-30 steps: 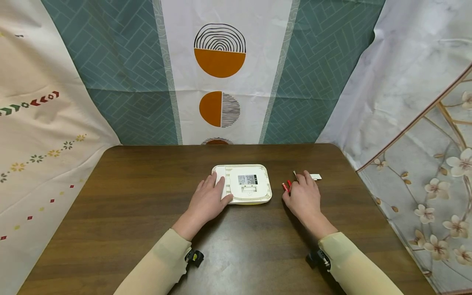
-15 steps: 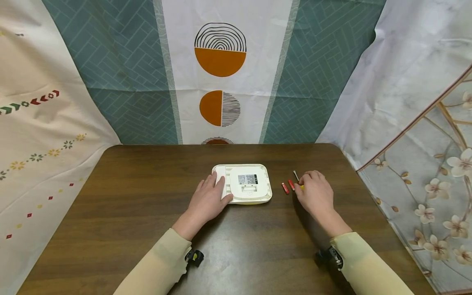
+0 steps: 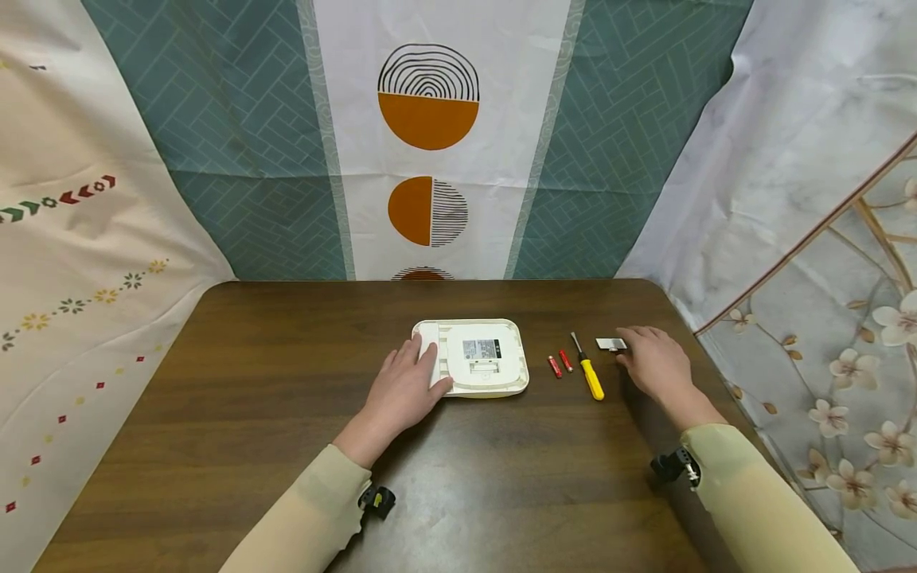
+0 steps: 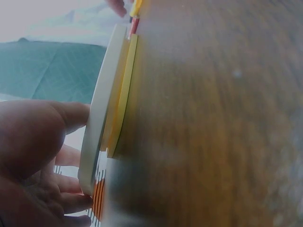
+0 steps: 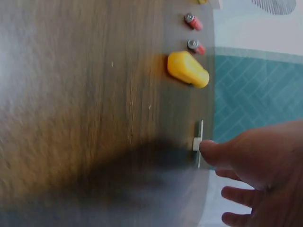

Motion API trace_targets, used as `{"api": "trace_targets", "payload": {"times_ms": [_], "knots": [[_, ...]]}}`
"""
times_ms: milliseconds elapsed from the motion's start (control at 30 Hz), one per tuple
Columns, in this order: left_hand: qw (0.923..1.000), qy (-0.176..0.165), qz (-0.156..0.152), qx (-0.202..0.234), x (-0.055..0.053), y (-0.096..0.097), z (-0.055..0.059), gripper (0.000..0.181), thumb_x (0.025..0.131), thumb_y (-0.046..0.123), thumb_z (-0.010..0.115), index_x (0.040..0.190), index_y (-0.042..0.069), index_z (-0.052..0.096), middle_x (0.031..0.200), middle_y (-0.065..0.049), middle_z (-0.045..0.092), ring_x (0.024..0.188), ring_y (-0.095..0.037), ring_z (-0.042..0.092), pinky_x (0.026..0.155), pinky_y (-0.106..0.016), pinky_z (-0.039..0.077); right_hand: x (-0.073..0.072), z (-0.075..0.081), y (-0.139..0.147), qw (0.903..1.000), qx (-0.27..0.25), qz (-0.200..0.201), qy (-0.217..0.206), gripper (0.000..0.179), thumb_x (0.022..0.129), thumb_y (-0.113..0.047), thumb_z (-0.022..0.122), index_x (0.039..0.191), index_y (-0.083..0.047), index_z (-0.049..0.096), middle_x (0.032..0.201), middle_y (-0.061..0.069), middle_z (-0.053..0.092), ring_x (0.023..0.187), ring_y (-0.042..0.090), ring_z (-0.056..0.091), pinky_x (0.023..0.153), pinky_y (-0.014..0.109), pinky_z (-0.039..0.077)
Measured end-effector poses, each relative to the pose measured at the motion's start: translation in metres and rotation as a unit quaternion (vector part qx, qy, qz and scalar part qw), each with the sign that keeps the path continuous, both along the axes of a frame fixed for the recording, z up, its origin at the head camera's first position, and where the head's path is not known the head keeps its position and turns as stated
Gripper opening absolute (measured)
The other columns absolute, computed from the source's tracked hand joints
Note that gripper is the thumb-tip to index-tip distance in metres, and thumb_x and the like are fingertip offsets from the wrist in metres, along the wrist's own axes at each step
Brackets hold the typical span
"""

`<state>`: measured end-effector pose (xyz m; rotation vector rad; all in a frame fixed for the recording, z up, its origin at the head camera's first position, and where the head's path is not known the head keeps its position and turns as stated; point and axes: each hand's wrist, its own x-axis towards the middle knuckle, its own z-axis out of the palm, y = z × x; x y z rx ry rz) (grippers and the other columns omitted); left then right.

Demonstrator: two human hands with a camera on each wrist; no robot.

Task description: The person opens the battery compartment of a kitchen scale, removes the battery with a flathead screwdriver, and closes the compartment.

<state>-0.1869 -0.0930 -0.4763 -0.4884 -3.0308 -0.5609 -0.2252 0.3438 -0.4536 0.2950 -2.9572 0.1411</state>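
My left hand (image 3: 404,386) rests on the left end of a flat white device (image 3: 505,374) with rounded corners, a printed label and a small rectangular recess facing up. Its fingers lie fairly straight across that end. In the left wrist view, a yellow layer (image 4: 124,94) shows beneath the device's pale rim. Over to the right, my right hand (image 3: 655,364) is at a small white cover (image 3: 609,344) with a little tab. The thumb overlaps that cover (image 5: 197,144) in the right wrist view, the other fingers spread apart; whether they touch it I cannot tell.
Between the device and my right hand lies a screwdriver (image 3: 591,380) with a yellow handle. Left of it are two red batteries, one battery (image 3: 555,367) nearer the device and another battery (image 3: 566,360) beside the screwdriver. The brown wooden table (image 3: 286,461) meets hanging cloths behind.
My right hand has moved right, from over the screwdriver and batteries to the small white cover, leaving the whole screwdriver in sight. The left hand and the device have stayed put.
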Motion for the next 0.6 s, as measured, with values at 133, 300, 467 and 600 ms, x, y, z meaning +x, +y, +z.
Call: {"api": "trace_targets", "payload": {"times_ms": [133, 300, 467, 600], "knots": [[1.0, 0.001, -0.001, 0.002, 0.0, 0.0, 0.0, 0.074, 0.11, 0.045, 0.069, 0.163, -0.003, 0.05, 0.173, -0.033, 0.033, 0.161, -0.048, 0.033, 0.13, -0.06, 0.028, -0.007, 0.001, 0.003, 0.9997, 0.013, 0.014, -0.017, 0.053, 0.1, -0.008, 0.08, 0.149, 0.006, 0.063, 0.147, 0.03, 0.063, 0.137, 0.055, 0.055, 0.113, 0.07, 0.045], [1.0, 0.0, -0.001, 0.004, 0.0, 0.0, 0.0, 0.074, 0.11, 0.045, 0.069, 0.162, -0.003, 0.05, 0.173, -0.033, 0.032, 0.161, -0.048, 0.033, 0.131, -0.06, 0.027, -0.014, -0.002, 0.009, 0.9988, 0.016, 0.008, -0.046, 0.054, 0.102, -0.008, 0.079, 0.151, 0.005, 0.061, 0.151, 0.031, 0.06, 0.138, 0.057, 0.054, 0.112, 0.071, 0.045], [1.0, 0.0, 0.0, 0.003, 0.0, 0.0, 0.0, 0.073, 0.11, 0.045, 0.069, 0.162, -0.003, 0.05, 0.173, -0.033, 0.033, 0.161, -0.048, 0.033, 0.131, -0.06, 0.028, -0.02, -0.007, 0.014, 0.9987, 0.005, 0.004, -0.051, 0.05, 0.102, -0.007, 0.078, 0.148, 0.006, 0.063, 0.147, 0.032, 0.063, 0.134, 0.057, 0.057, 0.109, 0.071, 0.047], [1.0, 0.002, -0.001, 0.002, 0.001, -0.001, 0.0, 0.073, 0.11, 0.045, 0.069, 0.162, -0.003, 0.051, 0.172, -0.033, 0.033, 0.16, -0.048, 0.034, 0.13, -0.06, 0.028, -0.022, -0.009, 0.017, 0.9989, 0.002, 0.006, -0.047, 0.046, 0.102, -0.008, 0.078, 0.144, 0.006, 0.066, 0.141, 0.031, 0.066, 0.127, 0.056, 0.062, 0.104, 0.07, 0.051]]}}
